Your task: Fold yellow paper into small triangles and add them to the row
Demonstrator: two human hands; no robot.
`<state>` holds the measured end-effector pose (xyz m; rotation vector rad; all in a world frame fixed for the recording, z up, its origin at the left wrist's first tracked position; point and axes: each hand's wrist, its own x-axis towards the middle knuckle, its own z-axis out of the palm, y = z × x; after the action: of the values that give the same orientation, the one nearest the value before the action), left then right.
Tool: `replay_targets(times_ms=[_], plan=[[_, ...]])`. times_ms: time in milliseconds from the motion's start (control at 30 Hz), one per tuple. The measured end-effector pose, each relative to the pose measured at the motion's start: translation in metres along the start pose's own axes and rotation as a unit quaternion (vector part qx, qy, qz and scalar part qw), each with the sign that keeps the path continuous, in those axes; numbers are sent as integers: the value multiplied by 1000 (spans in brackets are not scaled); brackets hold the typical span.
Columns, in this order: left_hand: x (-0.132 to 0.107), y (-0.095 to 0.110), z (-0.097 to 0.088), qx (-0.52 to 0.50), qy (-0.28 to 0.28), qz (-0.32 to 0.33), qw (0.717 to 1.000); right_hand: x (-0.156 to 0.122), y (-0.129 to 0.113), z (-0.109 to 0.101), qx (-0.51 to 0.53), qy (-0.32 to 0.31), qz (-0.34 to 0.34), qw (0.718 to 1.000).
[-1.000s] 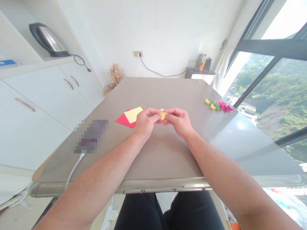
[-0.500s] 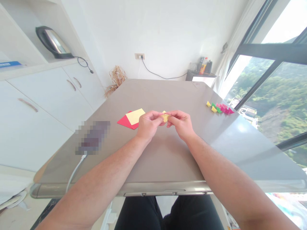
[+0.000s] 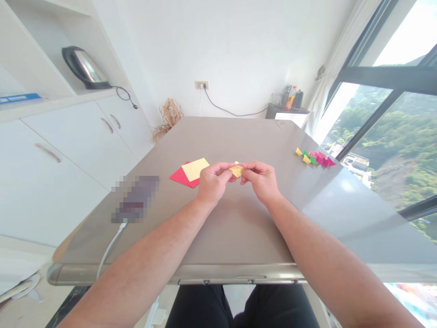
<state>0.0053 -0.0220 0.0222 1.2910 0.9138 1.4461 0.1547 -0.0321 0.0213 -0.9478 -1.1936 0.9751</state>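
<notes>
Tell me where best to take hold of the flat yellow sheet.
Probably its right corner, coming from the right: the yellow sheet lies flat on the red sheet, and that corner juts past it, nearest the left hand.

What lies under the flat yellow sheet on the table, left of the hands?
A red sheet lies under the yellow sheet; its left corner and lower edge stick out. The rest is covered, so further sheets there cannot be ruled out.
</notes>
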Motion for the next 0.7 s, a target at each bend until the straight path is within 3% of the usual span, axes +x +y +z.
replay_targets(times_ms=[700], plan=[[1,-1,-1,22,2,15,1000,-1,0,-2,-6,-8,-17,1000]])
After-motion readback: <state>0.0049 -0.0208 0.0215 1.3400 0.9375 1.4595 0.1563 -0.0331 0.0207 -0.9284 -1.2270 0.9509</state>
